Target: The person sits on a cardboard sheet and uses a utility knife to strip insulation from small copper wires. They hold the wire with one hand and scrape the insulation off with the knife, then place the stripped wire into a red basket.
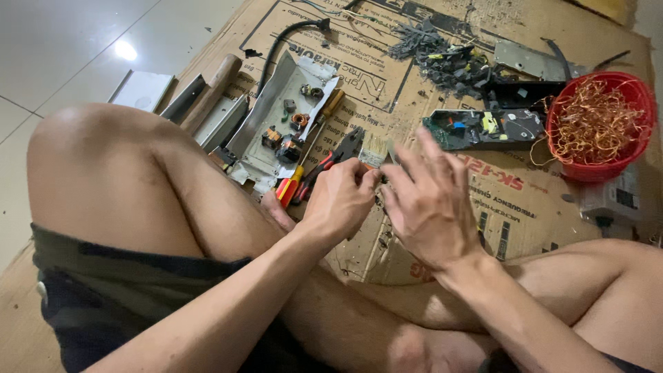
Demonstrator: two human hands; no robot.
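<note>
i sat cross-legged on a flattened sheet of cardboard [414, 103] laid over the tiled floor [62, 48], with both my hands raised together just above it in front of my knees. my left hand [340, 197] was curled into a loose fist, its fingertips pinched on something small near the thumb; what it was i could not tell, since the fingers hid it. my right hand [429, 200] was just beside it, nearly touching, with the fingers spread and slightly blurred, the tips pointing up and to the left toward a small paintbrush [373, 150] with pale bristles that lay on the cardboard just beyond my knuckles. left of the brush lay pliers with red and black handles [331, 157], and next to those a screwdriver with a red and yellow handle [290, 186]. further left a bent grey metal plate [276, 114] carried a few loose copper coils and small dark parts. a hammer with a wooden handle [214, 86] rested beside it. beyond my right hand a green circuit board [476, 128] lay on the cardboard, with a heap of grey plastic scraps [431, 52] behind it. at the far right stood a red plastic basket [601, 166] filled with tangled copper wire [594, 121].
</note>
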